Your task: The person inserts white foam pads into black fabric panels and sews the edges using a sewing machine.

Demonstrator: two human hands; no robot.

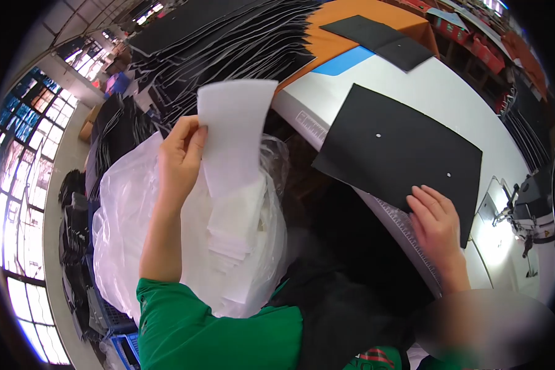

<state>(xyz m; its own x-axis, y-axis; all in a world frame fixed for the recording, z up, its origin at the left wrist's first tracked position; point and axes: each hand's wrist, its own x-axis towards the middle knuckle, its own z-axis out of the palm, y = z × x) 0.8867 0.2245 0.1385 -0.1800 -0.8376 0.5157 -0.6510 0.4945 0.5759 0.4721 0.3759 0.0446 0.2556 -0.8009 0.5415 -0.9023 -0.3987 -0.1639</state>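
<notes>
White rectangular thin sheet (237,129) stands upright, pinched in your left grip (182,151); at its three o'clock, black flat four-sided panel (401,148), long axis ten-to-four, lies on the white desk (472,111) beneath your nearer, unclosed right grip (436,221).

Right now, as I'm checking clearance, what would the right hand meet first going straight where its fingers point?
Probably the white-dotted black sheet that the right hand overlaps; whether they touch is unclear.

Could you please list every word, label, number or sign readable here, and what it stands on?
No text is legible.
Ruler scale along the white worktable's edge: figures too small to read.
Print on the green shirt: cut off, unreadable.
</notes>
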